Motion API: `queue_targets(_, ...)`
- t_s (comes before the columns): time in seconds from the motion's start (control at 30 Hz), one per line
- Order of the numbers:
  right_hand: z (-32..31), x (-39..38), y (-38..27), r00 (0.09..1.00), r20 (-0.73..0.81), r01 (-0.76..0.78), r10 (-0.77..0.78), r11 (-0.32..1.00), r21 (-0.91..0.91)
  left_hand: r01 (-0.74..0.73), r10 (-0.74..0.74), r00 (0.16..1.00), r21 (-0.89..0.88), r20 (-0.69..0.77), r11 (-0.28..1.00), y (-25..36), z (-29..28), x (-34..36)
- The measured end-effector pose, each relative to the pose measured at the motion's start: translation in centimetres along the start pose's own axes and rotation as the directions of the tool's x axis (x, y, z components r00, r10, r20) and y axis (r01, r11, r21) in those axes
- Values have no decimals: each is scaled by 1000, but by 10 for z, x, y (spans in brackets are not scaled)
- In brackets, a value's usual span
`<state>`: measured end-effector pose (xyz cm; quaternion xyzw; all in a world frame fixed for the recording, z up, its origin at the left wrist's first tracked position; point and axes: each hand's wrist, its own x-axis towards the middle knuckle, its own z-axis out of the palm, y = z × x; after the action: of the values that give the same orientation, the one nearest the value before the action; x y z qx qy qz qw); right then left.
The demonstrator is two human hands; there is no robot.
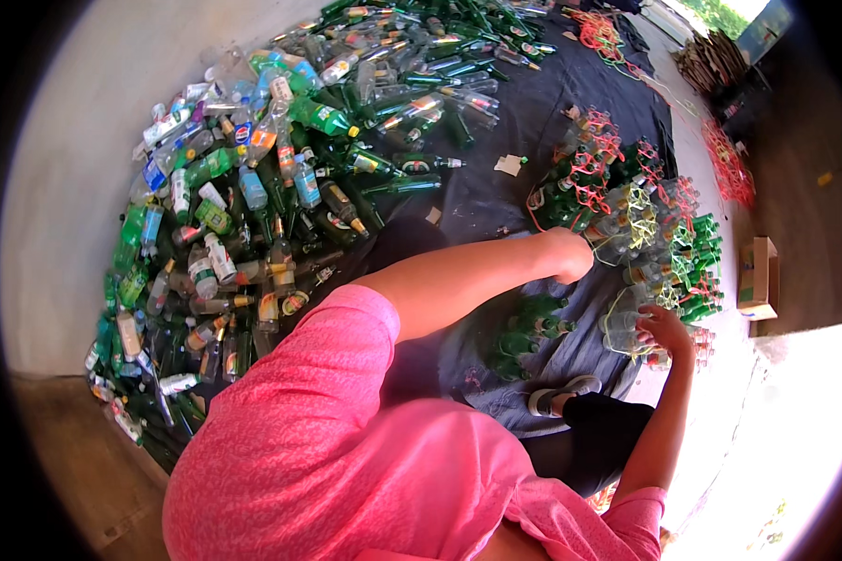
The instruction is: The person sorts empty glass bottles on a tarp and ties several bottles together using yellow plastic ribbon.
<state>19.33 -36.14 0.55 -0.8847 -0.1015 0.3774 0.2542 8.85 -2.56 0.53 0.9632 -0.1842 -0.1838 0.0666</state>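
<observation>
My left hand reaches across to the right, closed, with a yellow-green string running out beside its fingers. That string belongs to a bundle of clear bottles tied at the necks. Lower right, my right hand has its bent fingers on another bundle of clear bottles, also looped with yellow string. A bundle of green bottles stands below my left forearm. Past my left hand are dark green bottles bound with red string. The fingertips of both hands are partly hidden.
A large heap of loose bottles lies on the left and far side over a dark sheet. More tied green bottles stand at right. Beyond are tangled red string, a cardboard box and stacked cardboard. My shoe is close by.
</observation>
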Motion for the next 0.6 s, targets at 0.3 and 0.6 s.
queue_targets(0.3, 0, 8, 14, 998, -5, -56, 57, 989, 134, -55, 41, 989, -95, -144, 994, -13, -21, -7)
queue_targets(0.6, 1, 14, 22, 1000, 3, -27, 27, 992, 124, -19, 6, 989, -89, -148, 996, -43, -25, -15)
